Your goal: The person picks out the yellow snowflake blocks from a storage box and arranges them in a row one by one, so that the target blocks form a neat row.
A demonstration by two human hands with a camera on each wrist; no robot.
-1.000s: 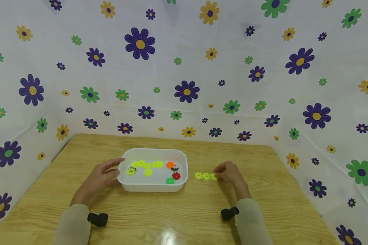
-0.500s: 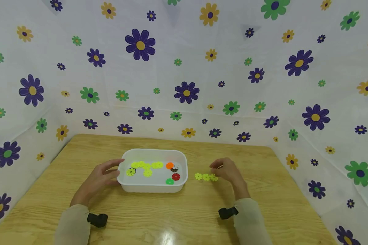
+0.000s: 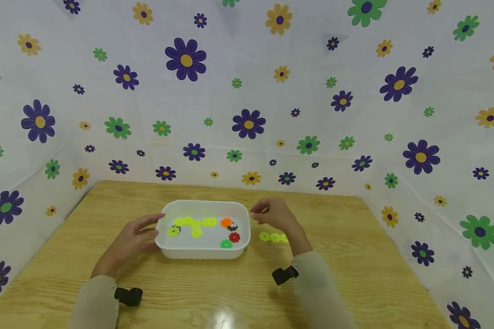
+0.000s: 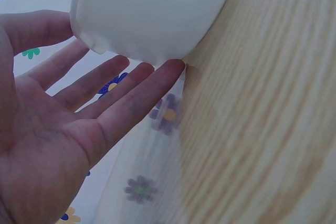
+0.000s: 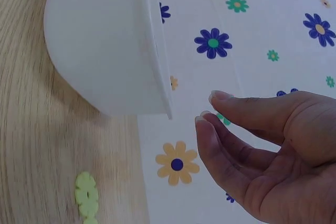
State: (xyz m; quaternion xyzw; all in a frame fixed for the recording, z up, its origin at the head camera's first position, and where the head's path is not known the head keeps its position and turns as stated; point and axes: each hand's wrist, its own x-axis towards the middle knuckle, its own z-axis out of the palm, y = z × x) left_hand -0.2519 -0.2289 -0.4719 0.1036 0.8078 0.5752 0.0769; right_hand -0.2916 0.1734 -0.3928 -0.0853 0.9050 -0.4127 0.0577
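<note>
A white plastic tub (image 3: 201,253) stands on the wooden table. Fingertips of my left hand (image 3: 127,240) touch its left end, the fingers fairly straight, as the left wrist view confirms. My right hand (image 3: 276,215) hovers just off the tub's right rim; in the right wrist view its thumb and fingertips stand apart with nothing between them. Below that hand lies a row of yellow snowflake discs (image 3: 271,237), partly hidden by the wrist. Inside the tub are several yellow discs (image 3: 196,233), an orange disc (image 3: 226,222), a red disc (image 3: 234,237), a green disc (image 3: 226,244) and a dark-and-white piece (image 3: 233,227).
Light wood table (image 3: 181,292) surrounds the tub on all sides. White cloth (image 3: 214,100) printed with flowers hangs behind and at both sides. A black wrist camera (image 3: 128,296) sits on the left wrist, another black camera (image 3: 285,275) on the right.
My right hand has let go of the yellow row, lifted, and moved left to the tub's right rim. The row stays on the table. My left hand keeps its place.
</note>
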